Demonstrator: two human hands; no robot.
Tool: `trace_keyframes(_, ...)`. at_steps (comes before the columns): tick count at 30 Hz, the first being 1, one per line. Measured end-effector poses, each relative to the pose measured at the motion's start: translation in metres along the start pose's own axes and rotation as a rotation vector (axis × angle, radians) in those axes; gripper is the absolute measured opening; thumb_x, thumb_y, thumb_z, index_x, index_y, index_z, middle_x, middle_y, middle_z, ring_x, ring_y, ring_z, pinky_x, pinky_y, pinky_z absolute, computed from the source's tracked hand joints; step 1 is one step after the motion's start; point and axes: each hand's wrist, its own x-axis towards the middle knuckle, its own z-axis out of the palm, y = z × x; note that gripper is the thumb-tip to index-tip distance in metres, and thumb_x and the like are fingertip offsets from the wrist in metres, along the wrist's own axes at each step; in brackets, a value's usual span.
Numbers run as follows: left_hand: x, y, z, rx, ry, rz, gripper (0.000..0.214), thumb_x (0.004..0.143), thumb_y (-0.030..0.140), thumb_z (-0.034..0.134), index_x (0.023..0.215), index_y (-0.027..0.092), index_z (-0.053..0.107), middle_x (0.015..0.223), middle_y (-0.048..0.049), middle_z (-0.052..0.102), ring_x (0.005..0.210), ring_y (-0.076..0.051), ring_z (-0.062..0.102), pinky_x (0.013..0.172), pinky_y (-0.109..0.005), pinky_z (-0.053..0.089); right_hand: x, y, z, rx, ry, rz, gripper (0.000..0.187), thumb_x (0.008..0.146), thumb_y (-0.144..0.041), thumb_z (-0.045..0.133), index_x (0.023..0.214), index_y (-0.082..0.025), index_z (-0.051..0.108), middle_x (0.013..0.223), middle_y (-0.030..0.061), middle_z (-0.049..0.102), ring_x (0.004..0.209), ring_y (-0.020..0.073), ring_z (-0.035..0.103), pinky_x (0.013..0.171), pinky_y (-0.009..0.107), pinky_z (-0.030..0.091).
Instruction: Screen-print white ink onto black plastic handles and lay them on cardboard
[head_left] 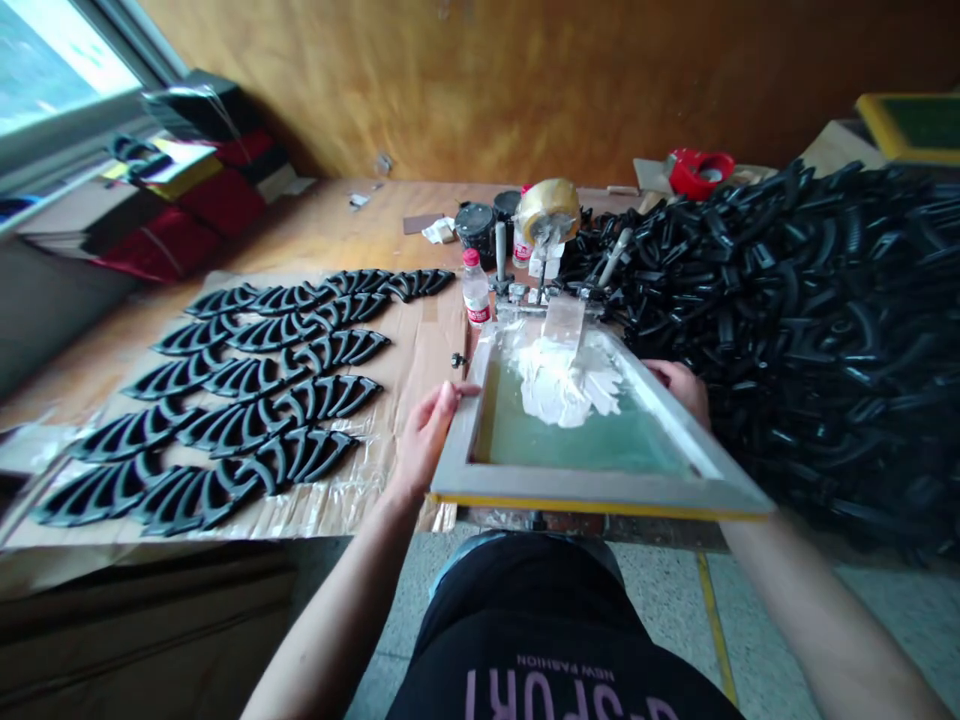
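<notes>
A wooden surface (420,205) runs beneath the screen frame (600,490). Right of the frame lies a black pile (787,300); left, cardboard (420,375) bears ribbed black pieces (255,430). The left grip (424,432) pinches the frame's left side, the right grip (684,388) its right. White paste (566,385) spreads inside the frame.

Brown wooden wall (480,90), bright window (60,55) at left, wooden table (322,225), grey speckled floor (667,595)
</notes>
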Motion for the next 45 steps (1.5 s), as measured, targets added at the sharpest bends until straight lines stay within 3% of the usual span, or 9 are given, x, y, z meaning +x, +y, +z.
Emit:
trace_keyframes(4, -0.023, -0.069, -0.002, 0.114, -0.193, -0.216, 0.061, 0.083, 0.053, 0.058, 0.134, 0.021, 0.054, 0.062, 0.0038, 0.052, 0.052, -0.01, 0.045, 0.047, -0.021, 0.034, 0.037, -0.036, -0.016, 0.053, 0.176, -0.113, 0.056, 0.087, -0.041, 0.058, 0.136, -0.015, 0.05, 0.133, 0.0174, 0.05, 0.115, 0.0318, 0.051, 0.096, 0.048, 0.044)
trace_keyframes(8, -0.021, -0.112, 0.007, 0.193, -0.207, -0.239, 0.071, 0.086, 0.048, 0.052, 0.149, 0.021, 0.033, 0.061, 0.0067, 0.045, 0.051, -0.009, 0.038, 0.048, -0.021, 0.029, 0.051, -0.098, 0.003, -0.04, 0.023, -0.295, 0.054, 0.076, -0.034, 0.074, 0.124, -0.014, 0.056, 0.134, 0.0187, 0.049, 0.122, 0.0369, 0.043, 0.098, 0.051, 0.04)
trace_keyframes(13, -0.017, -0.118, 0.006, 0.295, -0.215, -0.273, 0.066, 0.086, 0.051, 0.05, 0.145, 0.022, 0.04, 0.069, 0.0039, 0.053, 0.058, -0.011, 0.046, 0.053, -0.022, 0.036, 0.013, -0.113, 0.025, -0.083, -0.246, -0.373, 0.009, 0.085, -0.016, 0.057, 0.093, -0.017, 0.062, 0.088, 0.009, 0.064, 0.088, 0.0229, 0.056, 0.075, 0.032, 0.043)
trace_keyframes(19, -0.018, -0.129, 0.005, 0.249, -0.207, -0.289, 0.066, 0.086, 0.056, 0.049, 0.142, 0.022, 0.042, 0.071, 0.0033, 0.055, 0.058, -0.011, 0.047, 0.053, -0.023, 0.036, -0.031, -0.089, 0.008, 0.025, -0.349, -0.733, 0.021, 0.08, -0.002, 0.049, 0.083, -0.018, 0.062, 0.082, 0.0048, 0.064, 0.081, 0.0184, 0.055, 0.066, 0.028, 0.037)
trace_keyframes(23, -0.018, -0.13, 0.006, 0.206, -0.212, -0.291, 0.066, 0.086, 0.057, 0.05, 0.141, 0.021, 0.043, 0.072, 0.0028, 0.056, 0.057, -0.011, 0.048, 0.052, -0.022, 0.036, -0.019, -0.088, 0.005, 0.076, -0.343, -0.667, 0.015, 0.078, -0.007, 0.056, 0.078, -0.02, 0.062, 0.079, 0.0026, 0.064, 0.079, 0.0179, 0.055, 0.065, 0.027, 0.036)
trace_keyframes(31, -0.018, -0.113, 0.008, 0.214, -0.144, -0.31, 0.066, 0.081, 0.055, 0.056, 0.136, 0.02, 0.05, 0.069, 0.0015, 0.062, 0.054, -0.012, 0.051, 0.049, -0.023, 0.037, -0.033, -0.093, 0.018, 0.068, -0.244, -0.654, 0.017, 0.084, -0.009, 0.053, 0.09, -0.019, 0.066, 0.085, 0.004, 0.066, 0.08, 0.0182, 0.058, 0.067, 0.028, 0.041)
trace_keyframes(36, -0.02, -0.07, 0.001, 0.081, -0.169, -0.32, 0.074, 0.08, 0.051, 0.061, 0.145, 0.023, 0.039, 0.069, 0.0024, 0.062, 0.056, -0.012, 0.053, 0.049, -0.022, 0.039, 0.037, -0.102, -0.013, 0.084, -0.119, -0.337, 0.051, 0.085, -0.03, 0.066, 0.133, -0.028, 0.052, 0.108, 0.0054, 0.066, 0.091, 0.0224, 0.062, 0.079, 0.032, 0.046)
trace_keyframes(42, 0.001, 0.013, 0.004, -0.056, 0.018, -0.056, 0.047, 0.09, 0.059, 0.044, 0.102, 0.019, 0.066, 0.091, -0.003, 0.064, 0.068, -0.011, 0.057, 0.055, -0.022, 0.044, 0.092, -0.022, -0.044, 0.167, 0.2, 0.027, 0.039, 0.092, -0.04, 0.048, 0.122, -0.019, 0.061, 0.092, 0.0077, 0.067, 0.084, 0.0233, 0.062, 0.08, 0.036, 0.046)
trace_keyframes(45, 0.03, 0.044, 0.015, -0.201, 0.052, 0.106, 0.048, 0.092, 0.059, 0.037, 0.108, 0.02, 0.06, 0.099, -0.0052, 0.064, 0.078, -0.013, 0.063, 0.06, -0.023, 0.049, 0.069, 0.008, -0.02, 0.182, 0.069, 0.179, 0.031, 0.091, -0.04, 0.047, 0.094, -0.018, 0.069, 0.078, 0.0057, 0.066, 0.075, 0.0212, 0.06, 0.072, 0.033, 0.046)
